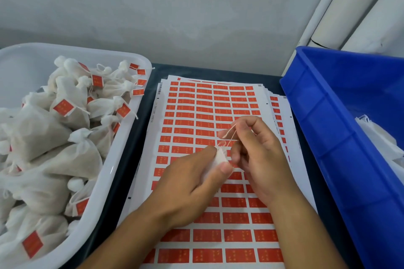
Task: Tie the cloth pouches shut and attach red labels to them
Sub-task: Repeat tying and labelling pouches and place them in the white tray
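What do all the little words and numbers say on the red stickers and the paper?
None can be read.
Red labels: pale marks, too blurred.
Label sheet left margin: a barcode and a line of small print, too small.
Tags on pouches in the white tub: blurred.

The flat white paper sheets [209, 129] carry rows of red-orange rectangular labels [206, 235]. The white cloth pouches [54, 153] lie in a white plastic tray [122, 137]. The deep plastic crate [341, 129] is blue.
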Demonstrator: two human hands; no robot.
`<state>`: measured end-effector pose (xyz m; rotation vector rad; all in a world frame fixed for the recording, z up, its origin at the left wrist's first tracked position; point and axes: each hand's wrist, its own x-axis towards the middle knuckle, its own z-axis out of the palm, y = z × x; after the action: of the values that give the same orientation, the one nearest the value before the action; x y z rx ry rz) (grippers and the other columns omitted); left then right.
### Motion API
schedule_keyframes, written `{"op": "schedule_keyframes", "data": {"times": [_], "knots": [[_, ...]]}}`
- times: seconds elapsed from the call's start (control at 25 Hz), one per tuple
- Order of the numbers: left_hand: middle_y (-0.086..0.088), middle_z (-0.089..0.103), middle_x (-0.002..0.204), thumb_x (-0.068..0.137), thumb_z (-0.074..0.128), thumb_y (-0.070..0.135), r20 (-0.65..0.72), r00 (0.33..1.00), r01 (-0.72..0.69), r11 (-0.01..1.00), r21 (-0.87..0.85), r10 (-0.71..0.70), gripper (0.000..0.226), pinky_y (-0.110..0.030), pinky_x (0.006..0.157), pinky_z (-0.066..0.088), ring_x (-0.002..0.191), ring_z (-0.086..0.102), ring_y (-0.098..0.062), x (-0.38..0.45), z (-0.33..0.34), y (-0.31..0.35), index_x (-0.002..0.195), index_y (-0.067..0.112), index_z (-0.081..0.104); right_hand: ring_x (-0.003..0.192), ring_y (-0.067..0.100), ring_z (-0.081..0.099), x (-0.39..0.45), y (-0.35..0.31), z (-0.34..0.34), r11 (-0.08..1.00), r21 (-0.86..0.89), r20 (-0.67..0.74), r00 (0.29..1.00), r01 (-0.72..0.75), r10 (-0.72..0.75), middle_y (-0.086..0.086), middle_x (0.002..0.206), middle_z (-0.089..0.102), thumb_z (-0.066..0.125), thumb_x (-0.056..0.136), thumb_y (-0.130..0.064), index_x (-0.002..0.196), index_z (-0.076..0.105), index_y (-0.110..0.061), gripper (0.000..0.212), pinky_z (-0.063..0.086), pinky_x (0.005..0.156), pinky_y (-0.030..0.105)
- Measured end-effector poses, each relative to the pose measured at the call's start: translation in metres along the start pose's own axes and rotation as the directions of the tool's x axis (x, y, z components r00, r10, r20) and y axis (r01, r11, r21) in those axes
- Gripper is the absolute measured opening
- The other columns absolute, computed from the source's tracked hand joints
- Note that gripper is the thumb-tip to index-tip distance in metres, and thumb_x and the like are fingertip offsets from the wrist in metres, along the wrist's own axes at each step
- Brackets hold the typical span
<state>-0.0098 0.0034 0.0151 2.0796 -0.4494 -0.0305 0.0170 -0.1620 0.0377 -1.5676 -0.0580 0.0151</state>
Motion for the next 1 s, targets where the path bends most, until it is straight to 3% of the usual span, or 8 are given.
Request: {"op": "schedule_keyframes", "data": {"times": [0.12, 0.28, 0.4, 0.64, 0.8, 0.88, 1.0], "knots": [[0.025, 0.065, 0.095, 0.087, 0.03, 0.087, -0.019, 0.998, -0.053, 0.987, 0.149, 0.056, 0.048, -0.024, 0.07, 0.055, 0.09, 0.062, -0.001, -0.001, 0.003, -0.002, 0.1, 0.048, 0.055, 0.055, 0.009, 0.06, 0.001, -0.001, -0.004, 0.999, 0.042, -0.025, 0.999, -0.019, 0.02, 0.001, 0.098, 0.078, 0.047, 0.107, -0.036, 0.103, 0.063, -0.02, 0.023, 0.048, 0.05, 0.017], [0.033, 0.054, 0.079, 0.087, 0.036, 0.081, -0.136, 0.988, -0.022, 0.952, 0.305, 0.067, 0.029, -0.009, 0.058, 0.041, 0.093, 0.056, 0.006, 0.002, 0.004, -0.006, 0.092, 0.053, 0.039, 0.063, 0.013, 0.067, 0.002, -0.001, -0.004, 0.992, -0.112, 0.034, 0.998, -0.055, 0.06, -0.009, 0.104, 0.077, 0.05, 0.098, -0.056, 0.112, 0.063, -0.034, 0.029, 0.049, 0.053, 0.019], [0.034, 0.043, 0.076, 0.087, 0.05, 0.073, -0.221, 0.963, -0.052, 0.913, 0.404, 0.152, 0.028, -0.008, 0.053, 0.043, 0.066, 0.054, 0.004, 0.004, 0.002, -0.006, 0.094, 0.049, 0.036, 0.069, 0.012, 0.07, 0.0, -0.003, -0.004, 0.979, -0.195, 0.085, 0.994, -0.055, 0.073, -0.016, 0.099, 0.075, 0.048, 0.091, -0.059, 0.115, 0.066, -0.036, 0.038, 0.05, 0.056, 0.017], [0.026, 0.051, 0.083, 0.078, 0.067, 0.06, -0.207, 0.956, -0.087, 0.877, 0.472, 0.207, 0.035, -0.007, 0.06, 0.038, 0.065, 0.047, 0.0, 0.006, 0.002, -0.009, 0.097, 0.04, 0.046, 0.073, 0.006, 0.067, -0.005, -0.007, -0.003, 0.962, -0.273, 0.172, 0.985, 0.017, 0.032, -0.011, 0.077, 0.07, 0.051, 0.092, -0.056, 0.079, 0.069, -0.037, 0.029, 0.05, 0.063, 0.011], [0.019, 0.063, 0.081, 0.076, 0.071, 0.054, -0.187, 0.965, -0.07, 0.868, 0.492, 0.183, 0.028, -0.006, 0.062, 0.035, 0.066, 0.052, -0.002, 0.005, 0.003, -0.01, 0.093, 0.034, 0.059, 0.085, 0.01, 0.069, -0.004, -0.002, -0.006, 0.948, -0.311, 0.176, 0.984, 0.071, -0.015, -0.009, 0.081, 0.072, 0.066, 0.097, -0.034, 0.083, 0.072, -0.032, 0.016, 0.056, 0.075, 0.016], [0.02, 0.061, 0.079, 0.078, 0.07, 0.055, -0.176, 0.971, -0.053, 0.865, 0.498, 0.161, 0.027, -0.006, 0.061, 0.034, 0.063, 0.05, -0.002, 0.004, 0.003, -0.01, 0.092, 0.033, 0.062, 0.088, 0.011, 0.069, -0.004, 0.0, -0.006, 0.946, -0.316, 0.172, 0.985, 0.075, -0.021, -0.009, 0.084, 0.072, 0.066, 0.099, -0.025, 0.086, 0.073, -0.032, 0.017, 0.057, 0.074, 0.017], [0.029, 0.054, 0.086, 0.083, 0.057, 0.068, -0.147, 0.988, 0.012, 0.908, 0.419, 0.055, 0.033, -0.008, 0.063, 0.038, 0.068, 0.053, 0.002, 0.004, 0.006, -0.011, 0.098, 0.039, 0.062, 0.075, 0.005, 0.065, -0.003, -0.002, -0.005, 0.977, -0.212, 0.121, 0.993, 0.014, 0.012, -0.012, 0.079, 0.068, 0.062, 0.098, -0.039, 0.088, 0.07, -0.035, 0.014, 0.052, 0.064, 0.015]]}}
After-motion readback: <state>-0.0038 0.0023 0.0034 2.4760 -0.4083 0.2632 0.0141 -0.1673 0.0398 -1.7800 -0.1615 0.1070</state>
